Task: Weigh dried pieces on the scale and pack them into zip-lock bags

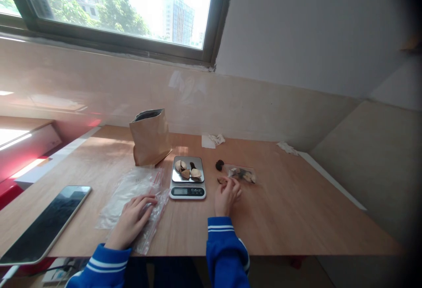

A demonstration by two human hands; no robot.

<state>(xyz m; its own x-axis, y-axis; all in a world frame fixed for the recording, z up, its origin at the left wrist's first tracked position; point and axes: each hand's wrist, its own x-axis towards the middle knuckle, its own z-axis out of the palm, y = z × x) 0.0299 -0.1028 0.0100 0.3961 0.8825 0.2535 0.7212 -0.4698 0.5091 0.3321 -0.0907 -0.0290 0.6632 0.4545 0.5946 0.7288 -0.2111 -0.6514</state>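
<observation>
My left hand [132,217] lies on clear plastic zip bags [128,195], its fingers stretched out loosely and holding nothing. To the right of the scale, my right hand [228,195] has its fingers bent together at a small brown dried piece [222,181]; its fingertips are partly hidden. Just beyond it is a filled clear zip bag [244,173] with pale and dark dried pieces inside. A dark round dried piece [219,165] sits at that bag's left end. The kitchen scale [187,192] stands between my hands, bearing several tan dried pieces [185,174] and a dark one [193,165].
An open brown paper bag [150,138] stands upright behind the plastic bags. A large phone or tablet [46,222] with a cable lies at the left front edge. Crumpled white tissue [217,139] and another white scrap [288,148] lie along the back near the wall.
</observation>
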